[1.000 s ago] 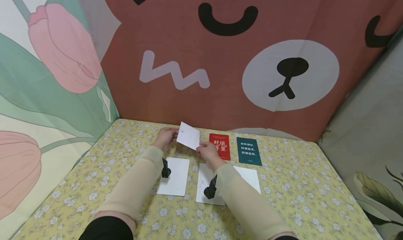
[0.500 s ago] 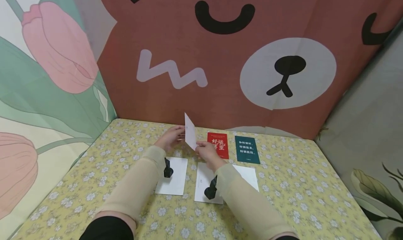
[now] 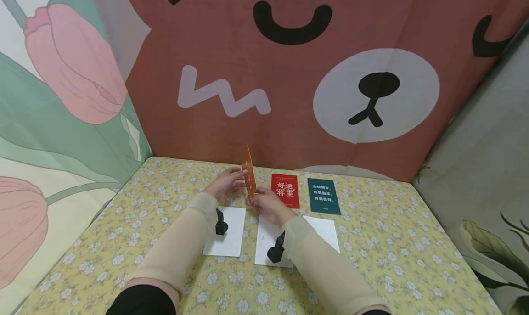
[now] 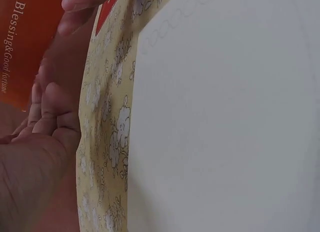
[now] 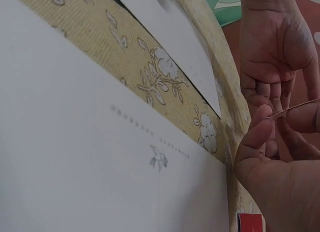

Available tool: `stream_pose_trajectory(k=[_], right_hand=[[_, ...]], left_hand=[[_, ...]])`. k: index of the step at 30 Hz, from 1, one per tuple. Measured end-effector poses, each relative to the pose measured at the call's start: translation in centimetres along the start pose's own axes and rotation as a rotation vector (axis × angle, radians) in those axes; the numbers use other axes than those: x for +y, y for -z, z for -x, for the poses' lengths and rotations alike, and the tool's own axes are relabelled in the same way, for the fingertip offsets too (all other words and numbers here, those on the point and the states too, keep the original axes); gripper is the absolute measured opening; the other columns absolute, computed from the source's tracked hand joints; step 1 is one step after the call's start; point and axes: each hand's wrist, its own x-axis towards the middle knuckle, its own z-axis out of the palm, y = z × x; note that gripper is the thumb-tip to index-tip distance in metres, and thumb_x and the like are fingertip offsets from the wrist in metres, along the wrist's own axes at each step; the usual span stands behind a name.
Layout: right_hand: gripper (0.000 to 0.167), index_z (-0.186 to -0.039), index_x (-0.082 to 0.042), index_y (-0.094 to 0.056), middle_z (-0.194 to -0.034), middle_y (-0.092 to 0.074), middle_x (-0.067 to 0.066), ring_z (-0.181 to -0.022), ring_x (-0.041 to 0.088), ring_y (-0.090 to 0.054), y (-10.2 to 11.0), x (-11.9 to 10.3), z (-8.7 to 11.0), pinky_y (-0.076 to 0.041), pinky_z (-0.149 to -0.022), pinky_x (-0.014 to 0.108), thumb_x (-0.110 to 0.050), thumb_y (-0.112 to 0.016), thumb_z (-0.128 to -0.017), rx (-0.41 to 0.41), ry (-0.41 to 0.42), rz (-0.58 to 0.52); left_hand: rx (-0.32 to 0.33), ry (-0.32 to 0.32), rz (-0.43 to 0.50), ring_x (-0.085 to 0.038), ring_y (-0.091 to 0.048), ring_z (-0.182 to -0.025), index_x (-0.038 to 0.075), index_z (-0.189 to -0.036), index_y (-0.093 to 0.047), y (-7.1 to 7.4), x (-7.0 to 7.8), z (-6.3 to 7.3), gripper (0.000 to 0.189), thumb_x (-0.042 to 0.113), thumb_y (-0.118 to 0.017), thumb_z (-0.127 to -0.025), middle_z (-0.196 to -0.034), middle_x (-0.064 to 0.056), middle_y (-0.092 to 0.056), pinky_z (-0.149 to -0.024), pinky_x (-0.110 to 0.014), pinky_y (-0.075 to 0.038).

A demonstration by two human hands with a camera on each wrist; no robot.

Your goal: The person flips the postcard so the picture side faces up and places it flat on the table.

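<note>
An orange card [image 3: 249, 172] stands nearly upright in the air between both hands, its printed orange face turned leftward. My right hand [image 3: 270, 205] pinches its lower edge; in the right wrist view the card [image 5: 295, 107] shows almost edge-on between fingers. My left hand [image 3: 226, 182] is at the card's left side, fingers loosely bent, thumb at the orange face; the right wrist view shows the palm of the left hand [image 5: 275, 46]. English lettering is visible on the card [image 4: 22, 46] in the left wrist view. Some left fingertips are hidden.
A red card [image 3: 285, 191] and a dark green card [image 3: 324, 195] lie at the back of the flowered tablecloth [image 3: 384, 250]. Nearer lie white cards: one at left [image 3: 231, 241], one in the middle [image 3: 264, 239] and one at right [image 3: 324, 230], partly under the forearms.
The held card has turned from its white face, through nearly edge-on, to its orange face. My right fingers have shifted slightly left along its lower edge. The cards on the table stay put.
</note>
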Motion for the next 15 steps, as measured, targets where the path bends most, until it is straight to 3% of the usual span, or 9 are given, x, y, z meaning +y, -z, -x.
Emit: stream_pose_trajectory(k=[5, 8, 15], right_hand=[[0.041, -0.143, 0.004, -0.052, -0.113, -0.065, 0.017, -0.094, 0.020, -0.060, 0.27, 0.03, -0.03, -0.050, -0.078, 0.028, 0.004, -0.053, -0.102, -0.043, 0.009, -0.031], [0.041, -0.143, 0.005, -0.051, -0.112, -0.064, 0.017, -0.093, 0.020, -0.059, 0.46, 0.05, -0.02, -0.049, -0.078, 0.028, 0.004, -0.051, -0.102, -0.050, 0.005, -0.048], [0.041, -0.146, 0.002, -0.048, -0.112, -0.060, 0.015, -0.090, 0.020, -0.058, 0.73, 0.10, 0.27, -0.049, -0.078, 0.029, 0.000, -0.048, -0.105, -0.078, -0.021, -0.127]], left_hand=[[0.025, -0.038, 0.030, -0.017, -0.063, -0.095, 0.000, -0.151, -0.043, -0.06, -0.02, -0.06, 0.046, 0.022, -0.050, -0.111, -0.130, -0.015, -0.057, -0.085, -0.032, -0.050], [0.017, -0.062, 0.046, -0.014, -0.063, -0.091, -0.001, -0.151, -0.043, 0.09, -0.10, -0.11, 0.045, 0.020, -0.047, -0.112, -0.122, -0.012, -0.060, -0.077, -0.027, -0.049], [-0.006, -0.076, 0.156, -0.013, -0.061, -0.080, 0.024, -0.164, -0.027, 0.73, -0.33, -0.12, 0.058, 0.018, -0.050, -0.111, -0.111, -0.005, -0.059, -0.070, -0.028, -0.048]])
